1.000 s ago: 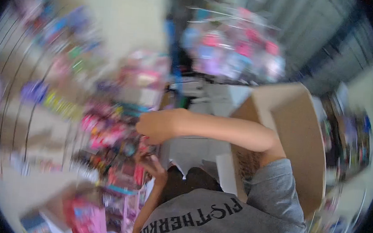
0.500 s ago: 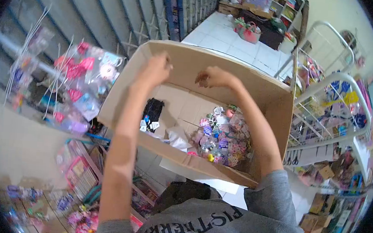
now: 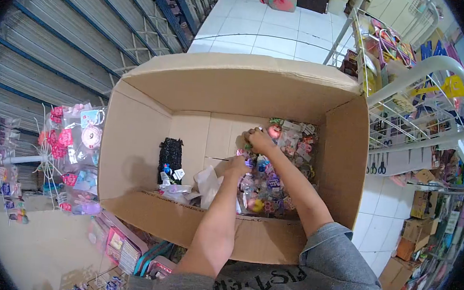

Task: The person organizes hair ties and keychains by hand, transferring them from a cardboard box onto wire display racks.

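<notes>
Both my hands are down inside a large cardboard box [image 3: 237, 82]. My left hand [image 3: 237, 167] is at the left edge of a pile of small trinkets in clear packets [image 3: 272, 183], its fingers bent and partly hidden. Just above it, my right hand [image 3: 261, 141] has curled fingers at the pile's upper left, beside a round pink piece [image 3: 274, 131]. What either hand pinches is too small to make out. Left of the hands lie a black textured bundle [image 3: 170, 154] and crumpled white plastic [image 3: 206, 184] on the box floor.
A white wire rack [image 3: 408, 126] with hanging goods stands right of the box. Packets [image 3: 82, 138] hang from a rail on the left. A blue-barred metal shutter [image 3: 71, 39] is behind them. Boxes [image 3: 418, 236] and shelves line the lower right.
Both hands have come down from above the box's far side into the trinket pile and closer together. The camera view has shifted, with the box now seen more from above.
</notes>
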A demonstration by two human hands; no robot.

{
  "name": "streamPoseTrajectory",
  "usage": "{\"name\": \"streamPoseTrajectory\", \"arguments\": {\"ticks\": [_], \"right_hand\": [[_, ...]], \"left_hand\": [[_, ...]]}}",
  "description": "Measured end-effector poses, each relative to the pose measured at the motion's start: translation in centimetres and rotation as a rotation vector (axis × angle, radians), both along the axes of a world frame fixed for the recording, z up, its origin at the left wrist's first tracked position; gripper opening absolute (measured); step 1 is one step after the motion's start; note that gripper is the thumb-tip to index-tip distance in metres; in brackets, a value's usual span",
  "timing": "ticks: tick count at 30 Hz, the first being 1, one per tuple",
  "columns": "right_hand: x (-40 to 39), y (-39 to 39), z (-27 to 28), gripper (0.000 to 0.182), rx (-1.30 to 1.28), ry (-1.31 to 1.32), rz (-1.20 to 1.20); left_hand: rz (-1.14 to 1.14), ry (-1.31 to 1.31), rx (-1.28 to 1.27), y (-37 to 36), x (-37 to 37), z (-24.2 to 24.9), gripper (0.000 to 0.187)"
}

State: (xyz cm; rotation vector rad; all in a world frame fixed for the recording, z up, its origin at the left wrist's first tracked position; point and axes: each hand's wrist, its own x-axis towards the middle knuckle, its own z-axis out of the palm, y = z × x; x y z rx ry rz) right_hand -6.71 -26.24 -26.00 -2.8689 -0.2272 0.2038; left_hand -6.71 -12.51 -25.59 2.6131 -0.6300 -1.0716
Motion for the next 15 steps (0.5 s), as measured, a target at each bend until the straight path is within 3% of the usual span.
{"name": "streamPoseTrajectory", "arguments": {"ticks": [4, 6, 8, 10, 11, 12, 14, 15], "right_hand": [[0.5, -1.3, 0.0, 0.024, 0.132, -0.005, -0.043], [0.8, -2.0, 1.2, 0.031, 0.348, 0.055, -0.139], [1.5, -2.5, 2.6, 0.028, 0.324, -0.045, -0.085], [1.9, -2.6, 6.2, 0.028, 0.545, 0.073, -0.146], [2.1, -2.6, 7.0, 0.028, 0.645, 0.053, -0.164], [2.4, -2.8, 7.9, 0.028, 0.643, 0.047, -0.147], [2.9, -2.9, 10.2, 0.025, 0.967, 0.142, -0.131], [2.9, -2.4, 13.1, 0.021, 0.938, 0.186, -0.165]], "left_hand": [[-0.047, 0.041, 0.024, 0.6, 2.1, 0.7, 0.043], [0.001, 0.111, -0.098, 1.1, 3.5, 0.8, 0.042], [0.039, 0.128, -0.203, 1.8, 4.6, 1.2, 0.034], [0.192, 0.37, -0.394, 2.6, 5.6, 2.6, 0.032], [0.261, 0.516, -0.53, 2.9, 5.9, 3.8, 0.027], [0.271, 0.502, -0.537, 3.2, 6.3, 5.5, 0.027], [0.405, 0.695, -0.569, 4.1, 7.1, 9.4, 0.024], [0.36, 0.688, -0.582, 4.4, 7.4, 11.6, 0.025]]}}
